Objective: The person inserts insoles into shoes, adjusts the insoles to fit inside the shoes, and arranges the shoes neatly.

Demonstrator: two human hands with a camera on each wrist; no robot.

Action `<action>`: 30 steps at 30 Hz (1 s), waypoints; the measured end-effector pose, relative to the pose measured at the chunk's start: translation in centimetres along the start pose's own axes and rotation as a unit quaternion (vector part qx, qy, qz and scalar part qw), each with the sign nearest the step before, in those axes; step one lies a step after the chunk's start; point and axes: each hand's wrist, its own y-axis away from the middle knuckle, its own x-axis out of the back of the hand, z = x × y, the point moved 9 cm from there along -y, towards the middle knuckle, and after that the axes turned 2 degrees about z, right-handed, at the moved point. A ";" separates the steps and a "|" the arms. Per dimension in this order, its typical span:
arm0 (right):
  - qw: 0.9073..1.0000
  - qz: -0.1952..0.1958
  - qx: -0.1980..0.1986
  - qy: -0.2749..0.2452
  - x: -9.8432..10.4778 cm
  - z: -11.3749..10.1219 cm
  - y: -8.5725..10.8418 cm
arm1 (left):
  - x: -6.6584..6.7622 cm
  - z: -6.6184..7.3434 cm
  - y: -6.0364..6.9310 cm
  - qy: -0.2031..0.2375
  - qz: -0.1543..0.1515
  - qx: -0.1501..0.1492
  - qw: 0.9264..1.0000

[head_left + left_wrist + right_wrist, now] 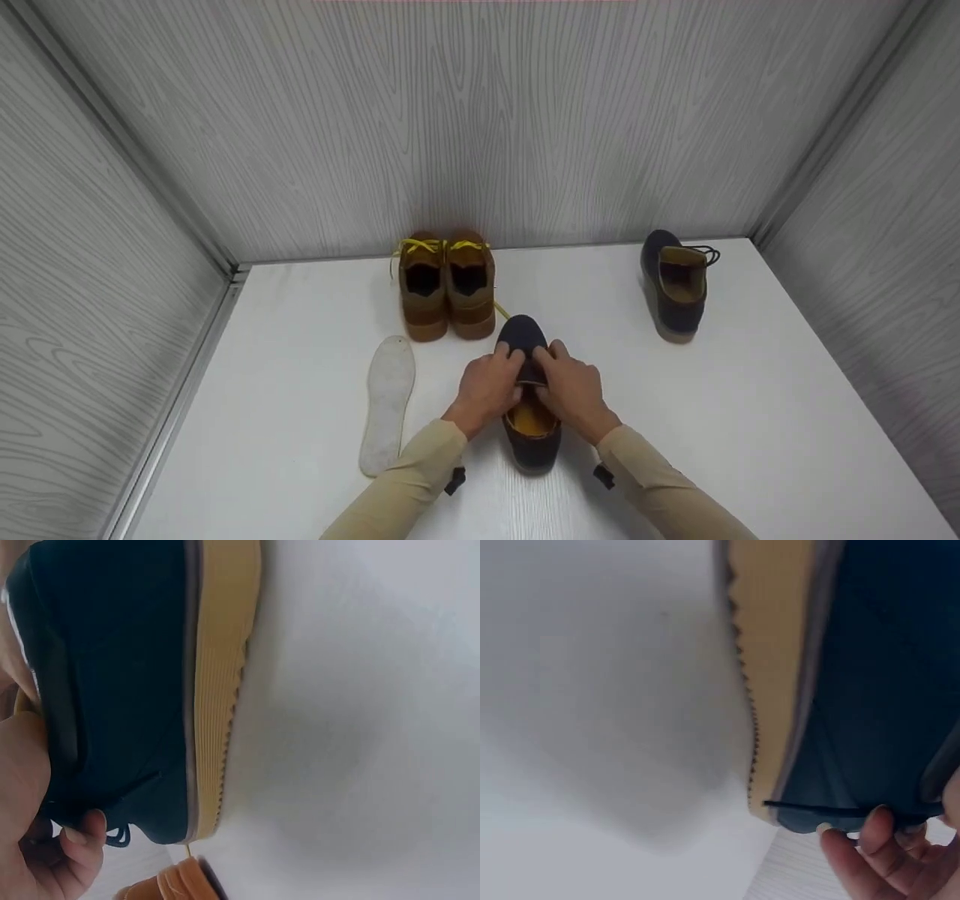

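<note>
A navy shoe [535, 454] with a tan sole [225, 630] stands on the white table between both hands, toe pointing away. My left hand [487, 384] is at the shoe's left side, fingers curled at its dark shoelace [118, 837], a small loop showing beside the fingertips. From the other side my right hand [577, 388] pinches the lace, whose loose end [802, 807] sticks out past the fingers across the shoe's side. The hands cover the lacing in the head view, so any knot is hidden.
Two brown shoes [424, 307] with yellow laces stand side by side near the back wall. A matching navy shoe [679, 319] with a loose lace is at the back right. A whitish insole [388, 405] lies left of the hands.
</note>
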 end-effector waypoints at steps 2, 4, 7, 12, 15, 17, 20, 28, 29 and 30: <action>1.000 0.003 0.000 0.005 0.1 -0.1 -0.1 | -0.1 0.1 -0.2 -0.006 -0.010 0.010 1.000; 1.000 0.007 0.001 0.006 0.2 -0.2 -0.2 | -0.2 0.2 -0.3 -0.019 -0.017 0.017 1.000; 1.000 0.007 0.000 -0.002 -0.1 -0.3 -0.1 | -0.2 0.4 -0.3 -0.029 -0.020 0.025 0.999; 1.000 0.005 0.004 -0.015 -0.6 -0.3 -0.1 | -0.4 0.4 -0.2 0.003 -0.017 0.027 0.999; 1.000 0.008 0.013 -0.020 -0.6 -0.4 -0.1 | -0.4 0.4 -0.2 0.014 -0.007 0.016 1.000; 1.000 0.014 0.016 -0.022 -0.4 -0.4 -0.1 | -0.3 0.4 -0.2 0.016 0.001 0.010 1.000; 0.999 0.023 0.017 -0.021 -0.2 -0.2 -0.1 | -0.2 0.4 -0.3 0.021 0.008 0.004 1.000; 0.999 0.016 0.028 -0.034 -0.5 -0.2 0.2 | -0.5 0.8 -0.3 0.048 0.005 -0.016 0.999; 0.999 0.017 0.027 -0.039 -0.4 -0.1 0.2 | -0.4 0.7 -0.2 0.048 0.010 -0.016 0.999; 0.999 0.019 0.024 -0.045 -0.4 0.0 0.2 | -0.4 0.7 -0.1 0.047 0.016 -0.016 0.999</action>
